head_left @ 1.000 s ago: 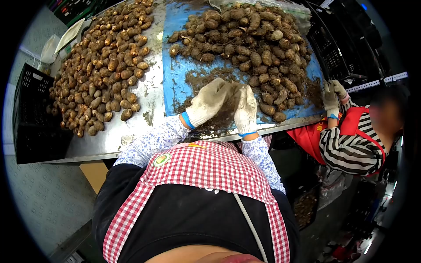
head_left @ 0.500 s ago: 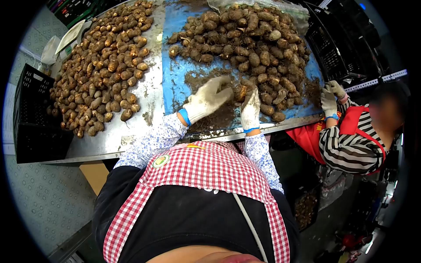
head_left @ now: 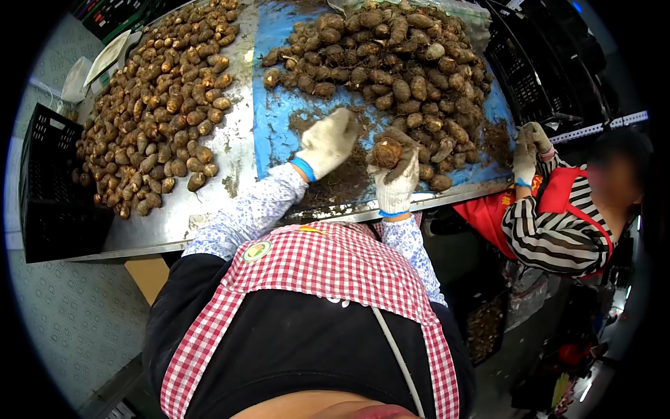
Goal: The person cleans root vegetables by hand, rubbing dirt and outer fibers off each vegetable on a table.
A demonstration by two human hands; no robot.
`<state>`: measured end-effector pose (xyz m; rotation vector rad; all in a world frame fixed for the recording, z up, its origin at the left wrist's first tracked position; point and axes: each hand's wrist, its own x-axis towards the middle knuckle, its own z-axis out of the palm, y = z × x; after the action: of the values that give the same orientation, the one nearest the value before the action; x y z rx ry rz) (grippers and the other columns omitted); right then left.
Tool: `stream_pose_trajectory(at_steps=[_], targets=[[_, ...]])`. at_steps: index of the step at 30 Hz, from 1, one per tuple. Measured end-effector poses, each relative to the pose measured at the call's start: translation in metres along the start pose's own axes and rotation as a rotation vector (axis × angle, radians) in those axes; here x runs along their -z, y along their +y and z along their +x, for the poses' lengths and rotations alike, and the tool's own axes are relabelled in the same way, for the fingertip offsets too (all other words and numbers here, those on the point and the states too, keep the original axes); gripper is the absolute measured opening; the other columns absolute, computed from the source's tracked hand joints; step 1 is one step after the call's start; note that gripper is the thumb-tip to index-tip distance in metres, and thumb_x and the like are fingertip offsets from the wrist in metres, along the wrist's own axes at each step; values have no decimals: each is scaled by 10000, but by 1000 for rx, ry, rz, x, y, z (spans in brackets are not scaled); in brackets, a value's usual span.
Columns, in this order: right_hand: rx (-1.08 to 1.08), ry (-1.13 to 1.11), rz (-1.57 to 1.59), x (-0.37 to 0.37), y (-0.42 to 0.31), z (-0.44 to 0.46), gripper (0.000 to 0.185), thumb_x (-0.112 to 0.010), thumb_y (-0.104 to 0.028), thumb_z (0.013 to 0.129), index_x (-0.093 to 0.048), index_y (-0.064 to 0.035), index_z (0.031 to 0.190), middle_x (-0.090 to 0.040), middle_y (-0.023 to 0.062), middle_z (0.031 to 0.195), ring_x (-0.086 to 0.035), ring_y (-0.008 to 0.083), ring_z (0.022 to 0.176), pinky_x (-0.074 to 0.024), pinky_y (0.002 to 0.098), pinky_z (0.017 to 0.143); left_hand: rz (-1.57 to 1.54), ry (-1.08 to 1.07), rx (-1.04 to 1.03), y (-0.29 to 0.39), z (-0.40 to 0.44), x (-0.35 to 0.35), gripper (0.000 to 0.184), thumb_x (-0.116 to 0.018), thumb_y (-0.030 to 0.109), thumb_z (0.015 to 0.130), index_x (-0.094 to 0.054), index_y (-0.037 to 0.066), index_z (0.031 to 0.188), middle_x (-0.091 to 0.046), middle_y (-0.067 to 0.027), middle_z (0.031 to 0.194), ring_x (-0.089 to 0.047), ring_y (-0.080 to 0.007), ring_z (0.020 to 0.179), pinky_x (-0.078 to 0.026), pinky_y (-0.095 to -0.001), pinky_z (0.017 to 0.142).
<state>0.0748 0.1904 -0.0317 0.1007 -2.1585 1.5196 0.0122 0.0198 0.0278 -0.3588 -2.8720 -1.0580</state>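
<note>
My right hand (head_left: 398, 183), in a dirty white knit glove, is wrapped round a brown taro corm (head_left: 386, 151), its round end facing up. Left of it, apart from the corm, is my left hand (head_left: 329, 144) in a similar glove. Its fingers are curled closed, and whatever they may hold is hidden. Both hands are above the near edge of a blue sheet (head_left: 274, 143) strewn with soil and root hairs. Just beyond lies a heap of hairy, soil-covered taros (head_left: 401, 89).
Cleaner-looking taros (head_left: 167, 105) spread over the metal table (head_left: 237, 133) at left, beside a black crate (head_left: 52, 174). More black crates (head_left: 537, 70) stand at the right. A co-worker (head_left: 558, 216) in a red apron is close on my right, gloved hands at the table edge.
My left hand has moved away from the corm, and its fingers have curled in. My right hand has turned, bringing the corm's round end into view.
</note>
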Motion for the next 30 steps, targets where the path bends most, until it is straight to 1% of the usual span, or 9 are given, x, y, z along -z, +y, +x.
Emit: stream_pose_trajectory(at_steps=[7, 10, 14, 16, 19, 23, 25, 28, 30], targets=[[84, -56, -294, 9, 51, -5, 671, -556, -9, 863, -248, 75, 1454, -403, 330, 1401, -488, 440, 1245, -448, 462, 1043, -7, -212, -71, 30, -18, 36, 295, -560, 164, 930, -604, 37, 1193, -672, -209, 973, -688, -283, 758, -569, -395, 657], [204, -27, -599, -7, 33, -8, 582, -533, -12, 905, -316, 45, 1442, -432, 304, 1388, -489, 399, 1256, -446, 411, 1048, 65, -124, -254, 46, -33, 41, 289, -571, 197, 924, -580, -8, 1127, -669, -216, 879, -673, -322, 669, -540, -409, 582], [-15, 35, -38, -20, 24, -4, 461, -466, -30, 973, -367, 26, 1420, -473, 220, 1386, -516, 311, 1241, -486, 356, 992, 50, -92, -342, 40, -31, 43, 161, -550, 180, 935, -544, 24, 974, -635, -159, 677, -659, -331, 607, -517, -426, 514], [111, -46, -476, -7, 36, -11, 410, -421, -76, 1006, -385, 16, 1404, -502, 188, 1348, -545, 285, 1201, -497, 351, 982, 20, -211, -217, 34, -24, 40, 147, -539, 172, 945, -552, 30, 980, -633, -157, 685, -655, -320, 591, -514, -423, 501], [-276, -200, 663, -11, -68, 17, 545, -500, -433, 988, -456, -6, 1324, -560, 143, 1280, -626, 242, 1061, -601, 282, 716, 147, -267, -45, 8, 2, 26, 117, -526, 150, 965, -564, 40, 977, -659, -126, 733, -660, -249, 573, -521, -373, 470], [223, -48, -763, 0, -14, -4, 597, -575, -96, 889, -340, 86, 1406, -420, 295, 1405, -485, 396, 1263, -423, 455, 1067, 207, -126, -229, 8, -12, 36, 213, -528, 101, 955, -581, 13, 1141, -661, -117, 729, -653, -206, 586, -535, -332, 478], [-210, -113, -171, -3, -45, 10, 655, -530, 1, 845, -270, 117, 1435, -356, 342, 1436, -407, 434, 1319, -336, 462, 1123, 176, -266, -157, 48, -23, 66, 347, -539, 93, 944, -544, 2, 1279, -675, -126, 771, -652, -184, 602, -546, -310, 498], [210, -159, -756, -3, -15, -7, 569, -498, -80, 955, -277, 63, 1460, -362, 294, 1460, -431, 389, 1307, -371, 423, 1101, -2, -43, -417, 39, -34, 37, 371, -588, 147, 913, -549, -26, 1239, -675, -172, 854, -677, -315, 731, -551, -393, 625], [138, -171, -807, -2, -6, -8, 562, -515, -58, 940, -306, 66, 1447, -366, 294, 1456, -447, 389, 1290, -377, 417, 1095, -21, -84, -384, 38, -37, 34, 386, -598, 170, 904, -551, -28, 1231, -671, -183, 854, -668, -350, 777, -543, -411, 663]])
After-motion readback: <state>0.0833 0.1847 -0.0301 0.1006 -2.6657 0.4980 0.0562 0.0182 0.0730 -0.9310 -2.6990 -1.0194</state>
